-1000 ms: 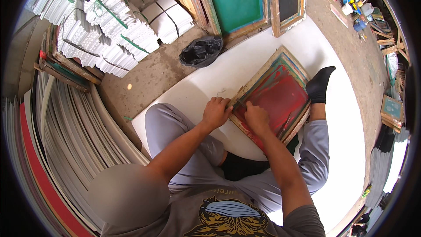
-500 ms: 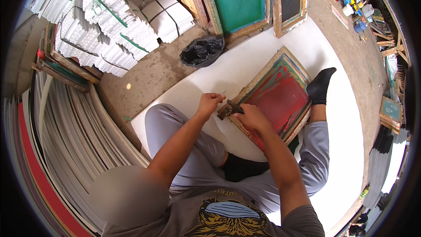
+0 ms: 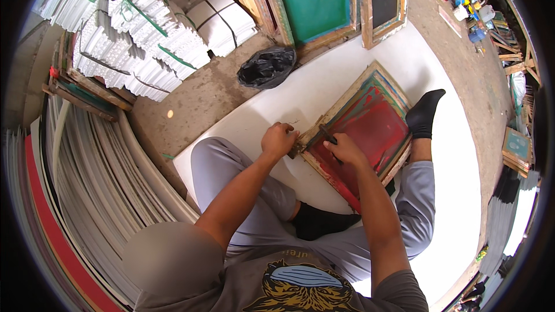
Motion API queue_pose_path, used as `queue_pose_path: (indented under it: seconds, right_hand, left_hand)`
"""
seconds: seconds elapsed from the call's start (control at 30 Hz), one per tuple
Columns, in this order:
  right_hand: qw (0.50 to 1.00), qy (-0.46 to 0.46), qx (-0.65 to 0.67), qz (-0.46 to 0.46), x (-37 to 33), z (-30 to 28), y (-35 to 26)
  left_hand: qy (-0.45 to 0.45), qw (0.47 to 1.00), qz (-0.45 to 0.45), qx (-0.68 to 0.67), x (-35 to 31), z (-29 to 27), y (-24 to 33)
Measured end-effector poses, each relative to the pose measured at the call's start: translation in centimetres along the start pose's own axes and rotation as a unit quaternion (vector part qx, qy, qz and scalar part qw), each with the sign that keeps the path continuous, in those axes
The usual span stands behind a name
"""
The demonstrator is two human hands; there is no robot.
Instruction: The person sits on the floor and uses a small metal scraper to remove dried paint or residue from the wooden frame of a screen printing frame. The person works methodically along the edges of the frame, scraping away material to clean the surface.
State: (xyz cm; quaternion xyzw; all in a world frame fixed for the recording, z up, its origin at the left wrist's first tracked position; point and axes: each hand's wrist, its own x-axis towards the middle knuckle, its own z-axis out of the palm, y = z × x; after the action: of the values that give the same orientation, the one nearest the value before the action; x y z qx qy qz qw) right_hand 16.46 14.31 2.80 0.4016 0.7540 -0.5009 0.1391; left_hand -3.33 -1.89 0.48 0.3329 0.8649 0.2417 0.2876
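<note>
A wooden screen-printing frame [image 3: 370, 78] with a red and green stained mesh lies on a white sheet in front of my crossed legs. My left hand [image 3: 278, 140] is closed on the frame's near corner. My right hand [image 3: 346, 149] rests on the near edge of the red mesh and holds a thin dark tool [image 3: 325, 133] whose tip points at that corner. What the tool tip touches is too small to tell.
A black plastic bag [image 3: 267, 66] lies on the concrete beyond the white sheet [image 3: 462, 185]. Larger frames with green mesh [image 3: 315, 0] lean at the back. Bundled white stacks [image 3: 144, 40] stand at upper left. Paint pots [image 3: 462, 0] crowd the upper right.
My hands shifted from pressing flat on the frame's near edge to its corner. The left hand closed on the corner and the right hand now shows a thin dark tool.
</note>
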Motion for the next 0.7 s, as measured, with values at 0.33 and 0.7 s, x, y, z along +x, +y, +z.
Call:
queue_pose_path:
  seconds: [0.33, 0.7]
  right_hand:
    - [0.999, -0.01, 0.031, 0.037, 0.5, -0.2, -0.7]
    - [0.985, -0.027, 0.165, 0.043, 0.4, 1.4, -0.4]
  left_hand:
    - [-0.002, 1.0, 0.009, -0.001, -0.2, 0.0, 0.3]
    - [-0.007, 0.999, 0.02, -0.023, -0.2, 0.0, 0.4]
